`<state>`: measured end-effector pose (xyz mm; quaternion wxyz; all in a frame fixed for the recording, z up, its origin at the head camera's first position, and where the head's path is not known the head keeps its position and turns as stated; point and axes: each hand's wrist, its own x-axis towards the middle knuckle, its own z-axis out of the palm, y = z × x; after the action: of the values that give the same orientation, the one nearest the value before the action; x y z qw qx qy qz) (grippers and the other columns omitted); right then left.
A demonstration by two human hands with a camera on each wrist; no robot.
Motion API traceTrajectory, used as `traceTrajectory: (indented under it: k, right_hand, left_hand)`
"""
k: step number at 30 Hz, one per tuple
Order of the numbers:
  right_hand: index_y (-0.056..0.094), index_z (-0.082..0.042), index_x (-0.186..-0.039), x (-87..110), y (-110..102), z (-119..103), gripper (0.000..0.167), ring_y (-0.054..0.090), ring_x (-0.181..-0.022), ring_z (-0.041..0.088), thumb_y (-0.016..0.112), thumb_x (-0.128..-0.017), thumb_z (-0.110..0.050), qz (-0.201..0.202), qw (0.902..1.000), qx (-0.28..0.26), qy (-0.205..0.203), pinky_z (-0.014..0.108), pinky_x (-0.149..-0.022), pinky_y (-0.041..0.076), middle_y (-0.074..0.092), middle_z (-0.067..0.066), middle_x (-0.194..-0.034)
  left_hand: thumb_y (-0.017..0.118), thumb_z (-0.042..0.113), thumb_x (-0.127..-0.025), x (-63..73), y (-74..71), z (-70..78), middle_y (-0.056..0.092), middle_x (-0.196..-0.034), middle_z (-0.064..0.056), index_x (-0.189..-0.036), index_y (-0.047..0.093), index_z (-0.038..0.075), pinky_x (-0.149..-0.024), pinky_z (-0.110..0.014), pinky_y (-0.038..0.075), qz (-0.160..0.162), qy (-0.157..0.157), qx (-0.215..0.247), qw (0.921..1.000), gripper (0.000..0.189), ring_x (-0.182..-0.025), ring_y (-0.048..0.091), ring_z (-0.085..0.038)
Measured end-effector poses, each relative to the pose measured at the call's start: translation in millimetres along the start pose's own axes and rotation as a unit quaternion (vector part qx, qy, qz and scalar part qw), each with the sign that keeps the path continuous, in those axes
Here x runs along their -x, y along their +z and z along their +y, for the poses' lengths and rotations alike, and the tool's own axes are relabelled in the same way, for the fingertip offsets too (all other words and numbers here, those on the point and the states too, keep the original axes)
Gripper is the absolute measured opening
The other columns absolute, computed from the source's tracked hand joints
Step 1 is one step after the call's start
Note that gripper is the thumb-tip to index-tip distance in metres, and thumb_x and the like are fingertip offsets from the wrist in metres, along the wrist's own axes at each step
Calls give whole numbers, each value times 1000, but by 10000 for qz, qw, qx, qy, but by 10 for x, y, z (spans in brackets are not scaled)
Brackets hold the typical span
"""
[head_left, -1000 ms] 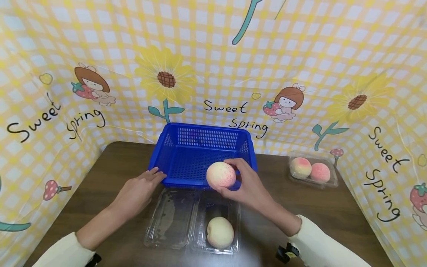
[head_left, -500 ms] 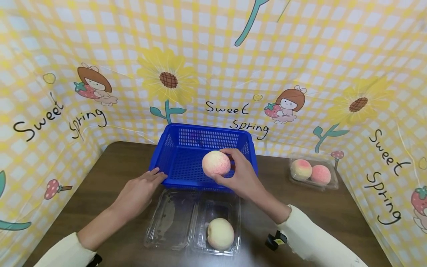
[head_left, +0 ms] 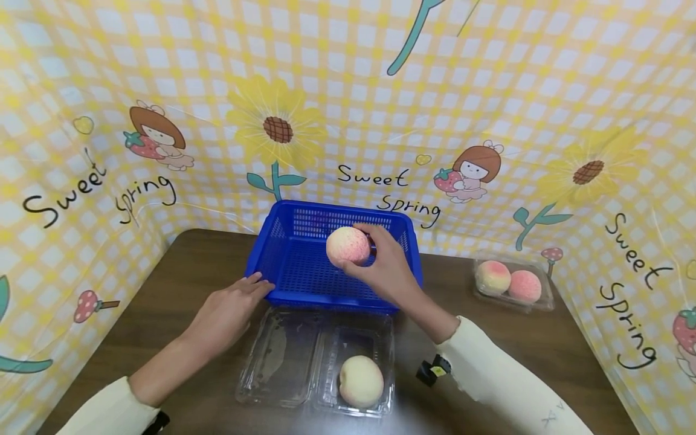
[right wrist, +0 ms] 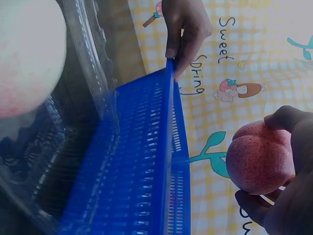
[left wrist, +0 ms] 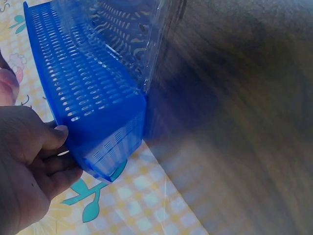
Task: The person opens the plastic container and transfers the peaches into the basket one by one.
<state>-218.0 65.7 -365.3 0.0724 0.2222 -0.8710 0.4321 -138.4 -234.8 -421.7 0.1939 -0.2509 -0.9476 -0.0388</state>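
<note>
My right hand holds a pale pink peach between thumb and fingers, above the blue plastic basket. In the right wrist view the held peach shows its crease and the thumb and fingertips on either side. My left hand grips the basket's near left corner; in the left wrist view its thumb and fingers pinch the basket rim. Just in front of the basket lies an opened clear clamshell box, lid side to the left. One whitish peach sits in its right half.
Toward the back right of the brown table stands another clear plastic box with two peaches in it. A yellow checked cloth with printed flowers hangs behind and at both sides.
My right hand has carried the peach forward and slightly left, from the basket's front edge to over its inside. My left hand has stayed on the basket's corner.
</note>
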Motion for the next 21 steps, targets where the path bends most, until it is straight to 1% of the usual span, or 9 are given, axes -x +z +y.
traceTrajectory:
  k: [7, 12, 15, 17, 21]
  right_hand:
    - [56, -12, -140, -200, 49, 10, 68, 61, -116, 24, 84, -84, -38, 91, 9999, 135, 51, 44, -92, 61, 61, 8, -135]
    - [56, -13, -140, -334, 100, -9, 70, 61, -120, 26, 83, -83, -43, 97, 9988, 456, 167, 45, -95, 58, 61, 7, -137]
    - [56, -13, -141, -413, 139, -22, 74, 60, -125, 27, 83, -82, -47, 36, 9977, 621, 260, 46, -97, 58, 61, 7, -140]
    - [56, -13, -141, -475, 168, -29, 74, 61, -124, 27, 83, -82, -48, 2, 9975, 655, 272, 46, -96, 58, 61, 8, -140]
    - [56, -11, -140, -616, 225, -50, 71, 62, -120, 26, 82, -83, -46, -48, 9970, 758, 149, 44, -96, 58, 62, 8, -136]
  left_hand:
    - [76, -15, -73, -32, -49, 5, 75, -122, -14, -119, 73, 3, -65, -39, 63, -247, 3, -111, 9996, 49, -123, 68, -33]
    - [78, -14, -73, -44, -47, 7, 76, -120, -14, -117, 74, 4, -59, -37, 61, -307, -12, -185, 9994, 48, -122, 68, -33]
    - [77, -13, -76, -70, -56, 15, 76, -117, -14, -114, 75, 5, -60, -39, 62, -357, -75, -181, 9992, 42, -120, 69, -34]
    - [76, -12, -79, -90, -67, 21, 77, -116, -14, -113, 75, 5, -60, -40, 62, -424, -129, -179, 9989, 38, -119, 69, -34]
    - [76, -10, -80, -116, -83, 31, 77, -115, -14, -113, 76, 5, -61, -42, 63, -559, -206, -207, 9980, 36, -119, 70, -34]
